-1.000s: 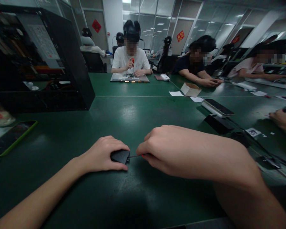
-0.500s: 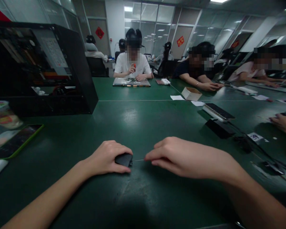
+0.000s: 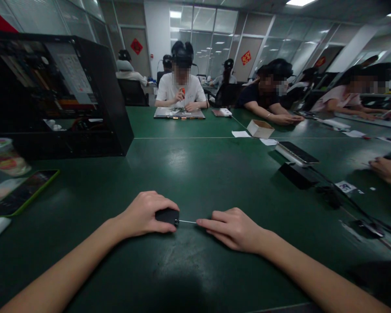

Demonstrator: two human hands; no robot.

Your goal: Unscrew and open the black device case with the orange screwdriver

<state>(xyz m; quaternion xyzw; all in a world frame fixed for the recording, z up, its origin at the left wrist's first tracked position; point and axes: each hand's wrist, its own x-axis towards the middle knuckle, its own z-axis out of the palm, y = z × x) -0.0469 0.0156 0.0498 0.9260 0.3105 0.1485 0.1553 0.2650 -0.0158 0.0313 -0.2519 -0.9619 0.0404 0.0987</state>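
Thumb and fingers of my left hand grip a small black box-shaped object by its two sides, low over the green table. A thin, straight metal rod reaches from the box's right end to my right hand. The rod's left tip meets the box at a small bright spot near the end's edge; whether it sits inside a hole I cannot tell. My right hand is closed in a pinch on the rod's other end, its index finger stretched along it. The fingers hide the rest of the rod.
A large black computer case stands open-sided at the left. Near it lie a green-edged phone and a plastic cup. On the right are a phone on a white stand, a black box and cables. Co-workers sit across and to the right.
My right hand has turned and lowered, its wrist now lower and its forearm flatter. The box has turned a little in my left hand, so its end faces the rod.
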